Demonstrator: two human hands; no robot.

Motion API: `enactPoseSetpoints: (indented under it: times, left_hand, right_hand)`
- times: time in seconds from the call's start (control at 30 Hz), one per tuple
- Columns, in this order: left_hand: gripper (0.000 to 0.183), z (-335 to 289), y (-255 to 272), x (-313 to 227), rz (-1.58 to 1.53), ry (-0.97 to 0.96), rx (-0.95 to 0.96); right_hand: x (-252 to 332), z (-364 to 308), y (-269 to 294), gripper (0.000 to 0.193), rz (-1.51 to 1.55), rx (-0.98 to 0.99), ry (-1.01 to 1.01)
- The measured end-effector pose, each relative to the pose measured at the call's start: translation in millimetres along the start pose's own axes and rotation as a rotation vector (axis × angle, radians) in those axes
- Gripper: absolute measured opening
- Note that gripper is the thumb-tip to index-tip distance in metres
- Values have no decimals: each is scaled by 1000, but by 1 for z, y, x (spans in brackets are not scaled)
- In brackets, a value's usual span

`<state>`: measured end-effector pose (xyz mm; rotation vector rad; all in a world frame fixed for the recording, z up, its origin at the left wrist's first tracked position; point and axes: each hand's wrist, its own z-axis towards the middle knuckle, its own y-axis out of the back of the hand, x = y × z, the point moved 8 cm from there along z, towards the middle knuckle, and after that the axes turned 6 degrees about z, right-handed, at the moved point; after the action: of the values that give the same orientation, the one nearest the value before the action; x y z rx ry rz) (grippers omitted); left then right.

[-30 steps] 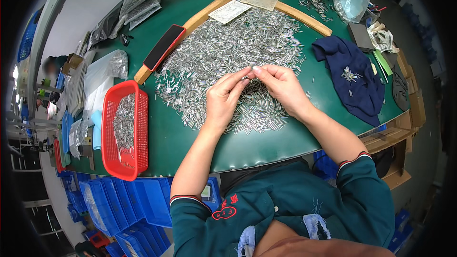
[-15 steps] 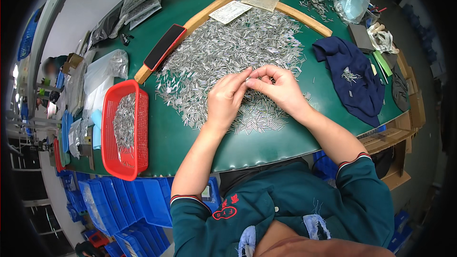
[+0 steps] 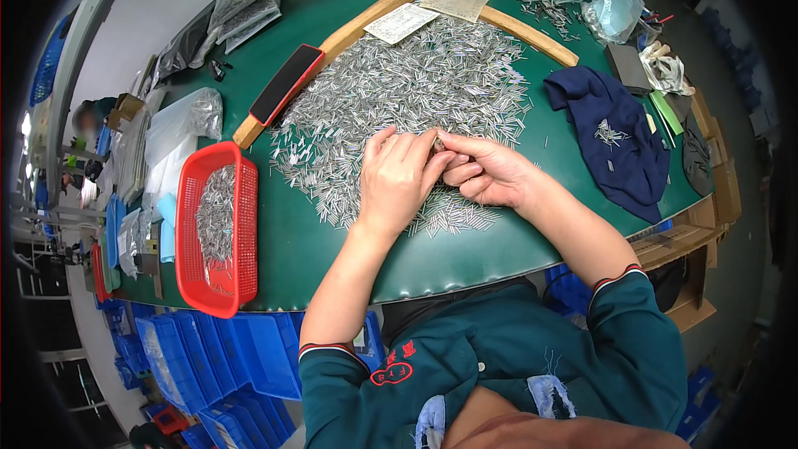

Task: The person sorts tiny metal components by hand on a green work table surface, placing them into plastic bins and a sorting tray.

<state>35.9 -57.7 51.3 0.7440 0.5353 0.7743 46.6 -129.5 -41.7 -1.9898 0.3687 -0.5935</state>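
Note:
A wide heap of small, thin silver metal pins [image 3: 416, 79] covers the middle of the green table [image 3: 316, 270]. Over the near part of this heap my two hands meet. My left hand [image 3: 395, 179] is closed, its thumb and fingertips pressed together toward the right. Against them rest the closed fingers of my right hand [image 3: 495, 175], thumb and index at the meeting point. A few metal pins [image 3: 438, 145] show between the fingertips; the fingers hide most of them, and how they are shared between the hands is unclear.
Left of the heap stands a red plastic basket [image 3: 248, 241] part-filled with pins. Wooden bars [image 3: 532, 35] border the heap's far side, with a red-and-black flat block [image 3: 287, 85] against one. A navy cloth [image 3: 611, 141] lies right. Blue bins [image 3: 249, 349] sit below the table edge.
My right hand has turned and its fingers have curled in beneath the thumb. The fingers of my left hand have spread slightly and shifted at the meeting point.

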Motion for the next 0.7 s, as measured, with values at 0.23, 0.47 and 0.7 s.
enactPoseSetpoints:
  times: [0.23, 0.47, 0.7]
  left_hand:
    - [23, -1, -1, 2, 26, 14, 17]
    - [17, -2, -5, 2, 26, 8, 47]
    - [20, -1, -5, 0, -65, -16, 31]
  right_hand:
    - [-9, 5, -2, 15, 177, 111, -121]
    - [-8, 3, -4, 13, 209, 147, -131]
    - [-2, 0, -6, 11, 146, 93, -17]
